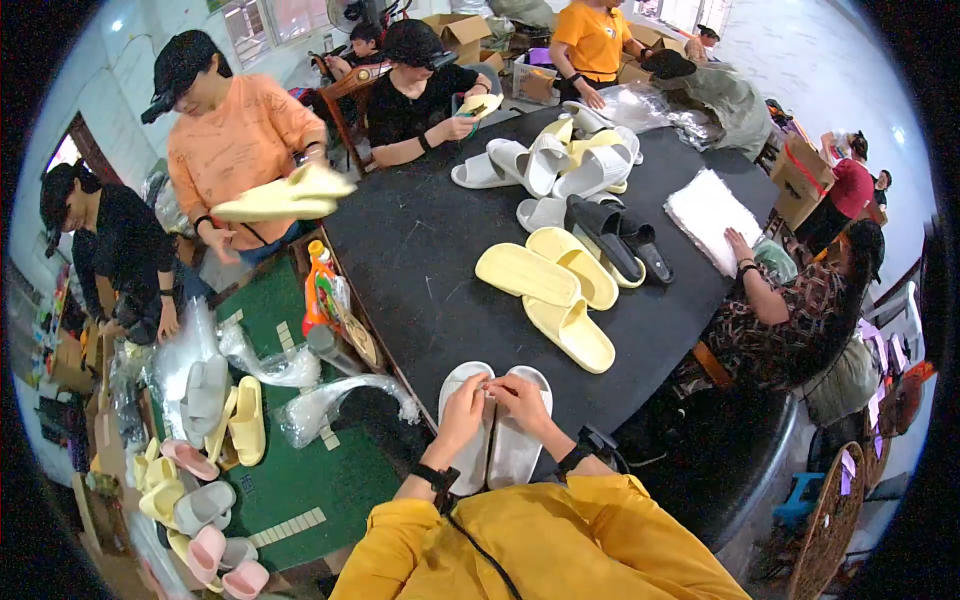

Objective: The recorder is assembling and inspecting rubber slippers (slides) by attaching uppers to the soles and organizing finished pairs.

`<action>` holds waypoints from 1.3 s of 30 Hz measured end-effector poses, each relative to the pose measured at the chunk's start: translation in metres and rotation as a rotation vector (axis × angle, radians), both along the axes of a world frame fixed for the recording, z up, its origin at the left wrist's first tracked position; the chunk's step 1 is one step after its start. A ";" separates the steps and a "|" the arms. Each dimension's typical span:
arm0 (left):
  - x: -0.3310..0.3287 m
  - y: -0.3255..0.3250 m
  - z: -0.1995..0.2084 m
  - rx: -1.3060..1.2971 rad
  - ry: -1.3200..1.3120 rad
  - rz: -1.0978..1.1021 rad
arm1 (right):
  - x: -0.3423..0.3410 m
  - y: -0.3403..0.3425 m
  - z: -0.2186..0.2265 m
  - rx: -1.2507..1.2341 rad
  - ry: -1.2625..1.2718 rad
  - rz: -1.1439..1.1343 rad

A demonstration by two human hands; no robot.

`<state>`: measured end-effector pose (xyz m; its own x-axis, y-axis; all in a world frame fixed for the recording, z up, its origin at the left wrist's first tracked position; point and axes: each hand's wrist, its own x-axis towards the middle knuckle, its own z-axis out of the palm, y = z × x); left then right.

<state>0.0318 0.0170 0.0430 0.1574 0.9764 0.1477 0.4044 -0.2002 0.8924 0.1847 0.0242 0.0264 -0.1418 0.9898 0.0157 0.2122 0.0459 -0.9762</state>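
Note:
A pair of light grey slide slippers [514,458] lies side by side at the near edge of the black table, right in front of me. My left hand [463,412] rests over the left slipper, fingers bent and pinched together near the inner edges of the pair. From the other side my right hand [519,398] meets it, thumb and fingers also drawn together over the right slipper. The fingertips nearly touch. Whatever small thing they may pinch is too small to make out. Just beyond lie several loose yellow slippers [568,335].
On the black table [420,250] are black slippers [603,238], a heap of grey slippers [590,172] and a stack of white sheets [712,215]. A green table [305,490] at left bears more slippers, plastic bags and an orange bottle [320,280]. Several people work around.

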 end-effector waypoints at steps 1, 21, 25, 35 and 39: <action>0.001 0.006 -0.002 -0.065 -0.049 -0.059 | -0.001 0.001 -0.004 -0.107 0.153 -0.044; -0.001 0.007 -0.027 -0.249 -0.332 0.053 | 0.013 0.000 -0.001 -0.243 0.410 0.023; 0.001 0.007 -0.027 -0.257 -0.325 0.031 | 0.013 0.001 -0.008 -0.190 0.426 -0.037; 0.003 0.006 -0.028 -0.235 -0.350 0.033 | 0.010 0.002 -0.004 -0.214 0.350 -0.049; 0.002 0.006 -0.030 -0.257 -0.354 0.030 | 0.010 0.003 -0.001 -0.225 0.348 -0.030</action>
<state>0.0336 0.0232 0.0131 0.1114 0.9919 -0.0614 0.0668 0.0541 0.9963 0.1943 0.0268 0.0255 -0.1373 0.9777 -0.1592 -0.1339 -0.1775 -0.9750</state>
